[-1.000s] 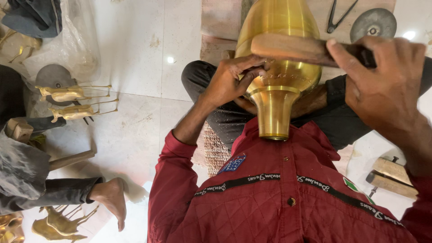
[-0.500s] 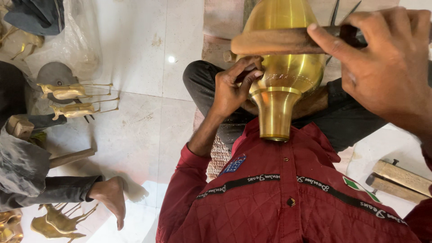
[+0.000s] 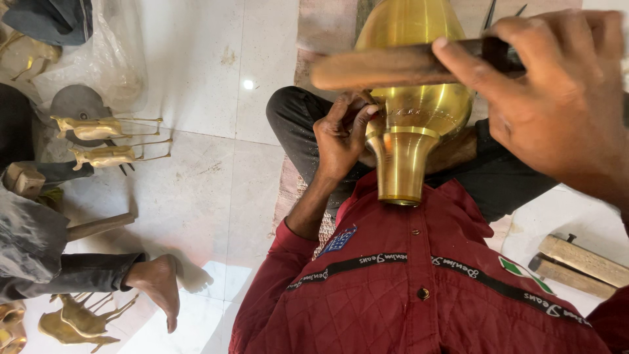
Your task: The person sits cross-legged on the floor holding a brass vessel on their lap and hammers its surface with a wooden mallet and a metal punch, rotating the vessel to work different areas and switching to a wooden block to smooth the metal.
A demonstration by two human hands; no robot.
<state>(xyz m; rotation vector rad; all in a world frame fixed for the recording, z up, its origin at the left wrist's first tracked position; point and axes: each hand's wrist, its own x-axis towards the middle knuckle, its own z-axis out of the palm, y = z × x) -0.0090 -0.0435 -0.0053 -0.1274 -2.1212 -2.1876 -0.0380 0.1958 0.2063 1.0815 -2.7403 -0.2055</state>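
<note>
1. Across the person's lap lies a brass vase [image 3: 414, 98], its narrow flared foot pointing toward the red quilted jacket [image 3: 419, 288] and its wide body pointing away, over the dark trousers [image 3: 298, 124].
2. Left hand [image 3: 342, 134]: the fingers are curled and pressed together at the vase's neck, pinching a small tool against the brass (the tool itself is too hidden to identify).
3. Right hand [image 3: 557, 98]: the fingers are wrapped tightly around one end of a wooden mallet [image 3: 386, 65], which is held level above and across the vase body; whether it touches the brass cannot be told.
4. Beside the person's right side, two wooden blocks [image 3: 580, 262] lie on the pale tiled floor [image 3: 196, 183].
5. Well to the left, two brass deer figures [image 3: 98, 141] rest on the floor, with further brass figures [image 3: 72, 321] near the lower edge.
6. Another person's bare foot [image 3: 157, 282] and grey trouser leg rest on the floor at the left, apart from the vase.
</note>
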